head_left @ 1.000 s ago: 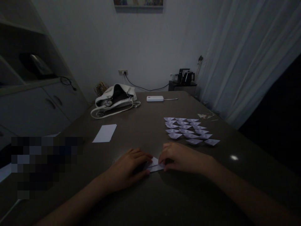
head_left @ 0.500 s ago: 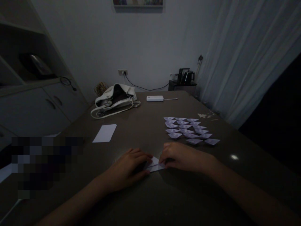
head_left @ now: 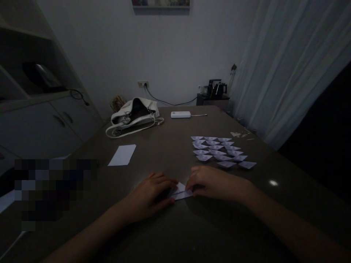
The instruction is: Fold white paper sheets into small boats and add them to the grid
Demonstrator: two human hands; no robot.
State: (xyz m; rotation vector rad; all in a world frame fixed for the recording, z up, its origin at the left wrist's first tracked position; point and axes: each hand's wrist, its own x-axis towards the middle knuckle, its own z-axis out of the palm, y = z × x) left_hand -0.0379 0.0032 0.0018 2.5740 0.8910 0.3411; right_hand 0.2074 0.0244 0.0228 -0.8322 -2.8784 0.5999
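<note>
A small piece of folded white paper (head_left: 181, 192) lies on the dark table in front of me, its top coming to a point. My left hand (head_left: 155, 193) holds its left end, thumb at the lower edge and fingers over the upper one. At the right end, my right hand (head_left: 204, 182) pinches the paper between thumb and curled fingers. Both ends of the paper are partly hidden under the fingers. Beyond my right hand, several folded paper boats (head_left: 218, 148) stand in rows.
A stack of white paper sheets (head_left: 122, 155) lies to the left. Farther back are a white handbag (head_left: 134, 117) and a white power bank (head_left: 180, 114) with a short cable. Paper scraps (head_left: 238, 134) lie near the right edge. A blurred-out patch (head_left: 52, 190) covers the left side.
</note>
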